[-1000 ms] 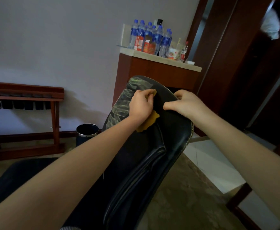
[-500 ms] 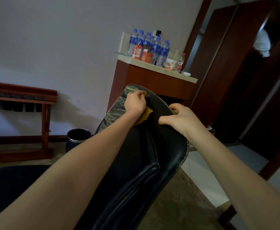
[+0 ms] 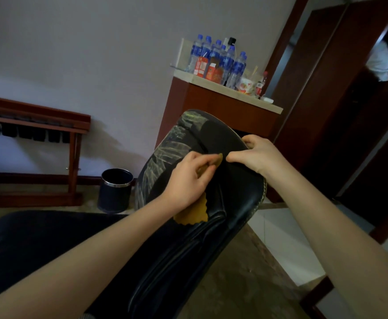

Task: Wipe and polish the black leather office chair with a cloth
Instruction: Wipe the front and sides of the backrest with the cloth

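My left hand (image 3: 188, 178) has its grip pinched on the cloth (image 3: 194, 214), fingers curled tight over the yellow fabric and pressing it against the upper back of the chair (image 3: 223, 203). One corner of the cloth pokes out past my fingertips near the top of the backrest; the scalloped end hangs out below my wrist, lying flat on the black leather. My right hand (image 3: 255, 155) sits just beside it, its grip clamped on the chair's top right edge, thumb on the front face and fingers wrapped over the rim. The two hands nearly touch. Left of the cloth the leather is streaked with pale marks. Beyond the chair, a bin (image 3: 115, 191) stands on the floor by the wall, and bottles (image 3: 220, 58) crowd the left end of the counter (image 3: 229, 90)
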Action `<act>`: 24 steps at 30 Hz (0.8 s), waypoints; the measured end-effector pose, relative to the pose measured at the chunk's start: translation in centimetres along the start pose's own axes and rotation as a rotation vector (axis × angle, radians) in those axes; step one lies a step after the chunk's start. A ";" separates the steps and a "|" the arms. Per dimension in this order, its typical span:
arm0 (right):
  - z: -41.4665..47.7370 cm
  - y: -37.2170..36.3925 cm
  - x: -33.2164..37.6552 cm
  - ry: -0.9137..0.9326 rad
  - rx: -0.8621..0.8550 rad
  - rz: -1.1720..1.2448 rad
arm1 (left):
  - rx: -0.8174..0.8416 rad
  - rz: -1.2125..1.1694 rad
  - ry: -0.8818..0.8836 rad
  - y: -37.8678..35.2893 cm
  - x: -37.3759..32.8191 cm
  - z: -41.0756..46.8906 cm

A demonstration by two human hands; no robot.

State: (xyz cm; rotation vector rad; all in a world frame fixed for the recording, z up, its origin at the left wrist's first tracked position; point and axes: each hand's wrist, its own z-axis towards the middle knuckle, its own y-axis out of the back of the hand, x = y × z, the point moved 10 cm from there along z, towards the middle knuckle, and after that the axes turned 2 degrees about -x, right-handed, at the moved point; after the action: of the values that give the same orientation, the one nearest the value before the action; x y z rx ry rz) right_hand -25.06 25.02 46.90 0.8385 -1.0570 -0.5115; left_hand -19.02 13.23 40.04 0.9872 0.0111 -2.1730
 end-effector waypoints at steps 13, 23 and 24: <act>0.4 -0.6 0.8 0.036 0.035 -0.074 | -0.031 0.187 0.172 0.0 6.3 6.3; 0.8 -0.4 0.0 0.069 0.015 0.022 | -0.323 -0.023 0.437 -0.1 13.4 6.6; 0.9 -0.3 0.1 0.075 0.017 0.018 | -0.331 -0.034 0.419 -0.2 13.6 5.6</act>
State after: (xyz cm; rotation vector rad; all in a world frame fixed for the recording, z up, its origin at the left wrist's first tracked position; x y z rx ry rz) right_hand -25.79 24.46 46.93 0.8563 -1.0004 -0.4535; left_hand -28.67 3.27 35.04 1.2274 0.5688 -1.8742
